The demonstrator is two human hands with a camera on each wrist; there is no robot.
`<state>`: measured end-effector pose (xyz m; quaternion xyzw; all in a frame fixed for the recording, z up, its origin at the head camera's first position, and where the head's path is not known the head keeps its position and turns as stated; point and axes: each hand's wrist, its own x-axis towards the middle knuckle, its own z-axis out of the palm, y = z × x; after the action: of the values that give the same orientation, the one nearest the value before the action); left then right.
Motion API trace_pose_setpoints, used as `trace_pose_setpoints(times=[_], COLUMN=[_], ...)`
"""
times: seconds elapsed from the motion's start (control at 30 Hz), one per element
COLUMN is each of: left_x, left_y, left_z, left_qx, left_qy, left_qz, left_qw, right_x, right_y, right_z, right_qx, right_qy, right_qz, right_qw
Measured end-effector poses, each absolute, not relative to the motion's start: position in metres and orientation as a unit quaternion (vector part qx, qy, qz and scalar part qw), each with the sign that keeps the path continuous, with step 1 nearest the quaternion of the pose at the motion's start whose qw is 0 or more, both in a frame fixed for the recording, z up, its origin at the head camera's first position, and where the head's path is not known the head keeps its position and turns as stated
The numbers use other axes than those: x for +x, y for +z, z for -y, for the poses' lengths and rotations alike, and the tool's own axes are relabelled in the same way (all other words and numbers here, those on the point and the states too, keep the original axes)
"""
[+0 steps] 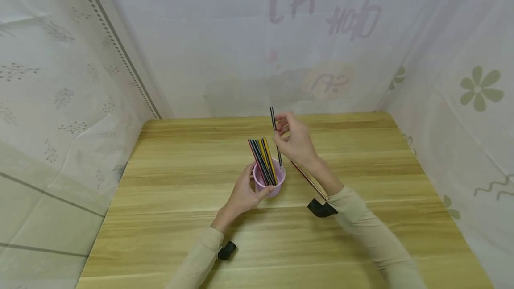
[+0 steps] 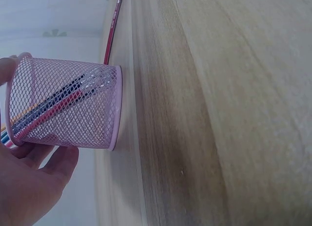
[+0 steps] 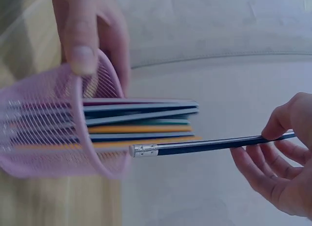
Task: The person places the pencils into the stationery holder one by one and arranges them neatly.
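Note:
My left hand (image 1: 244,194) grips a pink mesh pencil cup (image 1: 274,192), thumb at the near rim and fingers around its side. Several pencils (image 1: 262,159) in dark, yellow and red lean together inside, toward the far left. Between thumb and fingers, my right hand (image 1: 296,141) pinches a dark pencil (image 3: 204,145) with a pale stripe. Its silver ferrule and eraser end point down at the cup's mouth, beside the other pencils. In the left wrist view the cup's base (image 2: 117,106) is right at the tabletop.
A red pencil (image 1: 307,178) lies on the wooden table (image 1: 180,191) right of the cup, partly under the right forearm. Black wrist pieces (image 1: 322,208) show at both cuffs. Printed pale curtains (image 1: 225,48) enclose the table at the back and sides.

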<state>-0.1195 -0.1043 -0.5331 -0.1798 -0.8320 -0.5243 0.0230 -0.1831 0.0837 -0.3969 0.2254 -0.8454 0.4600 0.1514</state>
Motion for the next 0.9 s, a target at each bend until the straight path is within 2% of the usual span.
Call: trace_pose_setpoints(times=[0.9], left_x=[-0.119], left_y=[-0.533], left_z=[0.106], left_qx=[-0.196], left_qy=[-0.533], left_qz=[0.823], left_qw=[0.016], right_x=[-0.165], right_y=[-0.461], right_z=[-0.058], right_qx=[0.26], right_qy=[0.448], right_qz=[0.849], right_qw=[0.107])
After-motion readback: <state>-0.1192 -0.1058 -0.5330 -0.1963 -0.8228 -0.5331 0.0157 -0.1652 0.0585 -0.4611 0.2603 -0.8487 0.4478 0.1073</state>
